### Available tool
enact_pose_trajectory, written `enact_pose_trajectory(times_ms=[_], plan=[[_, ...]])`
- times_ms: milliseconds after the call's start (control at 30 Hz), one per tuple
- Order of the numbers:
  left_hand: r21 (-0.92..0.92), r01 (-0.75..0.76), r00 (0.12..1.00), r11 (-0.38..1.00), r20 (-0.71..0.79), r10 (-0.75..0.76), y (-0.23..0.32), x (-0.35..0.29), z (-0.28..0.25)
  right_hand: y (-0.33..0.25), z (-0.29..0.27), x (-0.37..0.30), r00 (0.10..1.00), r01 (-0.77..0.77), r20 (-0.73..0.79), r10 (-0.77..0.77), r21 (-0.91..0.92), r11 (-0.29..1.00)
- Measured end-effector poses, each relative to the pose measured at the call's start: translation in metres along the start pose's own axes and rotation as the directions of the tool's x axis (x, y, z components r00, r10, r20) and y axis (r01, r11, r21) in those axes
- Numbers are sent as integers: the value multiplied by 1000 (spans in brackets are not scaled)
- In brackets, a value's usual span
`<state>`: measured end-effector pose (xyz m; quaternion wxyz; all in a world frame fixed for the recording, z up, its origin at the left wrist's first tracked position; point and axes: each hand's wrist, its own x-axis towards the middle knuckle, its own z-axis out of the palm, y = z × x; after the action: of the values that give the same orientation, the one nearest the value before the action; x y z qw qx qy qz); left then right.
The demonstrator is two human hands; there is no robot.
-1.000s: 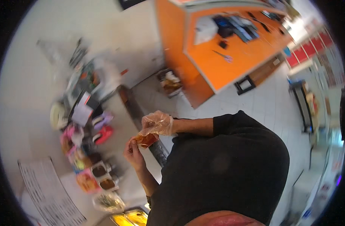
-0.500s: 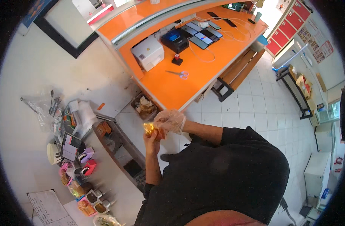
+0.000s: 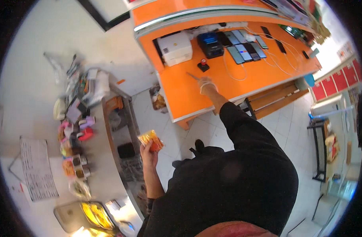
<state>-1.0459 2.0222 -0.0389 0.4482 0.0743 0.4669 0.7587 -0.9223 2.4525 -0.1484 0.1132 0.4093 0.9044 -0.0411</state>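
My left hand (image 3: pixel 149 153) is closed on a small shiny packet (image 3: pixel 151 141) with yellow and orange contents, held over the floor in front of me. On the orange counter (image 3: pixel 181 96), a pair of scissors (image 3: pixel 192 76) points its blades to the left. My right hand (image 3: pixel 207 85), in a clear plastic glove, is over the scissors' handles with its fingers closed around them. The hand hides the handles.
Behind the scissors are a red-topped stamp (image 3: pixel 203 65), a white printer (image 3: pixel 175 48) and a black device (image 3: pixel 209 44). Several phones (image 3: pixel 244 52) with cables lie farther right. A waste bin (image 3: pixel 158 98) stands beside the counter; a wooden bench (image 3: pixel 275 100) sits at its right.
My right hand has left the packet and reached forward to the scissors on the counter. My left hand keeps the packet, now apart from the right. The whole view has turned.
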Motion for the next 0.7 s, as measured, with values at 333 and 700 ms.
enact_pose_trajectory(times_ms=[333,700], plan=[[-60,-303,901,951,-343,265,23,-117,-45,-19,10,3,894,444,189,-407,-237,864],[-156,-511,782,845,-493,381,11,-307,-98,-241,-91,-267,278,-136,204,-939,976,171]])
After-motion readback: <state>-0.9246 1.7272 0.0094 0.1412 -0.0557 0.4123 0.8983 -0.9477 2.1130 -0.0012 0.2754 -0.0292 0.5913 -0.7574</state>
